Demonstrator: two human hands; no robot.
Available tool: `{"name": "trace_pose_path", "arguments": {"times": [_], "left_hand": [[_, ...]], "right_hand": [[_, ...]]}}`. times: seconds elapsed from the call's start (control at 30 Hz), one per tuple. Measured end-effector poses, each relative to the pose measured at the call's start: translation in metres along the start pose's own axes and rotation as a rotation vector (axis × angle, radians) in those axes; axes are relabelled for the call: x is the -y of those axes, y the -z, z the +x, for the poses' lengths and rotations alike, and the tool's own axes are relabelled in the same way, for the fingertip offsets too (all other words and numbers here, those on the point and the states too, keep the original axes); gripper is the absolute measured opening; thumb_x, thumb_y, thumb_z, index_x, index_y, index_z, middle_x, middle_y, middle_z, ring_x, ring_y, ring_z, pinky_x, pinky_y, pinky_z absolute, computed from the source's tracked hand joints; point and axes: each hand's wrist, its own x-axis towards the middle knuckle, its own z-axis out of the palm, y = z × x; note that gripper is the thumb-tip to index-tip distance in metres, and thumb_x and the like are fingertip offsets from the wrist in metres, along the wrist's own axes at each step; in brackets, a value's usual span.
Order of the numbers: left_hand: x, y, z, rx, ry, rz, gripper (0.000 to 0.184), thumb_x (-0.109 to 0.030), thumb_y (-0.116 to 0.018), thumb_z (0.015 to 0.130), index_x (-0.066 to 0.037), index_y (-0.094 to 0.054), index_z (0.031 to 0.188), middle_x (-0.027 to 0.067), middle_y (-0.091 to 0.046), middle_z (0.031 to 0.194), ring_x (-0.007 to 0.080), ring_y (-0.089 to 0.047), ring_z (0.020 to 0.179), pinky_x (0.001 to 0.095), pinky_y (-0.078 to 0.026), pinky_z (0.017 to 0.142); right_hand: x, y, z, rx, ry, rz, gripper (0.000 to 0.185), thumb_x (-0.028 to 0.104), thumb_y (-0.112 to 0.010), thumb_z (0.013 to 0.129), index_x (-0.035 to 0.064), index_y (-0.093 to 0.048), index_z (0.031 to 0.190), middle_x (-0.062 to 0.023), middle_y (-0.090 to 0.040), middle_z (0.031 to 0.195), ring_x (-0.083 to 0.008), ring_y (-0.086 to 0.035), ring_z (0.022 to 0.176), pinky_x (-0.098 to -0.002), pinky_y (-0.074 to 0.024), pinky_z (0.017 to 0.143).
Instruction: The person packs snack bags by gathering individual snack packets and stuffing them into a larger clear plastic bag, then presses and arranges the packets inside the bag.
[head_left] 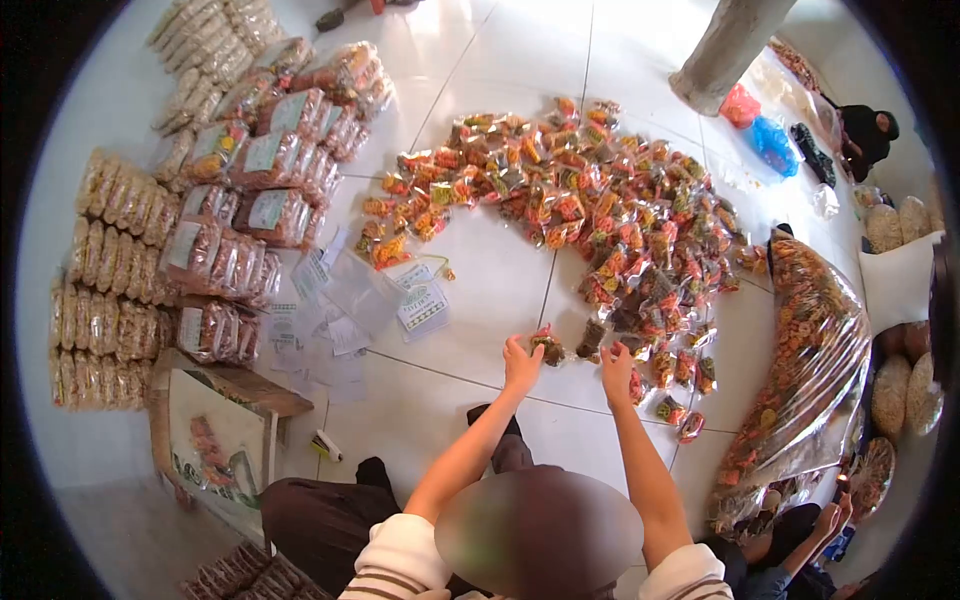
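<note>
My left hand (522, 364) is closed on a small clear snack packet (551, 351) with orange and dark pieces, just above the tiled floor. To its right, my right hand (617, 372) has its fingers apart, beside a dark-filled packet (591, 337) at the near edge of the pile. I cannot see anything held in it. The large pile of similar snack packets (560, 205) curves across the floor in front of both hands, with red, orange, yellow and brown contents.
Stacked bagged packs (195, 250) stand at the left, near printed labels (422, 305) and a stapler-like object (326, 446). A big clear sack of coloured snacks (800, 365) lies at the right. Behind it are a pillar (725, 60) and a blue bag (773, 147). Another person's hands (832, 515) show lower right.
</note>
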Motion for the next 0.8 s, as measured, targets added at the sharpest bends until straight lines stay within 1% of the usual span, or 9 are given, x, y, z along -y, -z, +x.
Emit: {"name": "trace_pose_path", "arguments": {"times": [0.2, 0.23, 0.3, 0.37, 0.43, 0.5, 0.67, 0.7, 0.8], "left_hand": [[-0.029, -0.011, -0.010, -0.055, 0.123, 0.118, 0.076, -0.029, -0.069, 0.069, -0.002, -0.024, 0.124, 0.0230, -0.045, 0.113, 0.0367, -0.042, 0.106, 0.0421, -0.035, 0.091], [-0.016, -0.020, -0.004, -0.134, 0.029, 0.218, 0.079, -0.027, -0.073, 0.065, 0.000, -0.026, 0.123, 0.0205, -0.047, 0.111, 0.0307, -0.049, 0.099, 0.0382, -0.040, 0.085], [0.004, -0.030, 0.008, -0.118, 0.019, 0.122, 0.074, -0.023, -0.073, 0.066, 0.001, -0.030, 0.121, 0.0186, -0.049, 0.109, 0.0277, -0.052, 0.095, 0.0357, -0.042, 0.082], [0.004, -0.023, 0.017, -0.107, -0.004, 0.026, 0.068, -0.019, -0.073, 0.067, 0.001, -0.034, 0.120, 0.0168, -0.052, 0.108, 0.0248, -0.055, 0.092, 0.0332, -0.044, 0.079], [-0.006, -0.002, 0.026, 0.211, 0.038, -0.330, 0.058, -0.013, -0.072, 0.069, 0.001, -0.041, 0.116, 0.0119, -0.056, 0.102, 0.0176, -0.057, 0.081, 0.0284, -0.047, 0.071], [-0.027, 0.025, 0.028, 0.225, -0.026, -0.374, 0.056, -0.013, -0.072, 0.069, 0.001, -0.042, 0.115, 0.0104, -0.057, 0.101, 0.0157, -0.056, 0.080, 0.0278, -0.046, 0.070], [-0.109, 0.130, 0.010, 0.228, -0.332, -0.284, 0.039, -0.016, -0.070, 0.071, -0.004, -0.048, 0.101, 0.0051, -0.058, 0.087, 0.0102, -0.055, 0.073, 0.0243, -0.046, 0.066], [-0.109, 0.146, 0.014, 0.221, -0.569, -0.210, 0.039, -0.016, -0.069, 0.073, -0.005, -0.044, 0.102, 0.0057, -0.055, 0.087, 0.0099, -0.054, 0.074, 0.0238, -0.046, 0.065], [-0.150, 0.212, -0.027, 0.300, -0.449, -0.310, 0.041, -0.010, -0.066, 0.076, -0.009, -0.040, 0.108, 0.0041, -0.050, 0.095, 0.0092, -0.050, 0.088, 0.0246, -0.044, 0.078]], "right_hand": [[-0.004, -0.047, 0.008, -0.208, -0.034, 0.005, 0.059, 0.033, -0.063, 0.077, -0.0057, -0.042, 0.116, -0.0207, -0.049, 0.106, -0.0283, -0.049, 0.095, -0.0360, -0.0397, 0.082], [0.003, -0.050, 0.007, -0.197, -0.039, 0.000, 0.059, 0.033, -0.063, 0.077, -0.0057, -0.042, 0.116, -0.0207, -0.049, 0.106, -0.0283, -0.049, 0.095, -0.0360, -0.0397, 0.082], [0.023, -0.049, 0.007, 0.102, -0.209, 0.006, 0.054, 0.027, -0.066, 0.076, -0.0034, -0.043, 0.115, -0.0184, -0.051, 0.104, -0.0244, -0.051, 0.094, -0.0336, -0.0412, 0.081], [0.051, -0.048, 0.000, 0.086, -0.201, 0.144, 0.051, 0.022, -0.066, 0.076, -0.0029, -0.043, 0.113, -0.0151, -0.054, 0.101, -0.0208, -0.052, 0.092, -0.0307, -0.0424, 0.079], [0.065, -0.046, -0.003, 0.065, -0.185, 0.288, 0.047, 0.018, -0.066, 0.076, -0.0025, -0.043, 0.112, -0.0119, -0.056, 0.098, -0.0171, -0.054, 0.090, -0.0278, -0.0436, 0.077], [0.078, -0.040, -0.003, 0.207, -0.105, 0.534, 0.037, 0.010, -0.064, 0.078, -0.0009, -0.046, 0.108, -0.0082, -0.058, 0.098, -0.0146, -0.054, 0.091, -0.0261, -0.0433, 0.079], [0.177, 0.001, -0.019, 0.419, 0.176, 0.646, 0.027, 0.007, -0.059, 0.080, -0.0002, -0.049, 0.104, -0.0048, -0.057, 0.094, -0.0108, -0.053, 0.089, -0.0242, -0.0421, 0.078], [0.200, 0.011, -0.027, 0.491, 0.223, 0.659, 0.027, 0.008, -0.059, 0.081, 0.0002, -0.050, 0.105, -0.0042, -0.057, 0.095, -0.0106, -0.053, 0.090, -0.0235, -0.0417, 0.078], [0.255, 0.024, -0.051, 0.634, 0.324, 0.710, 0.030, 0.011, -0.058, 0.082, 0.0013, -0.050, 0.109, -0.0024, -0.057, 0.096, -0.0096, -0.052, 0.092, -0.0239, -0.0408, 0.080]]}}
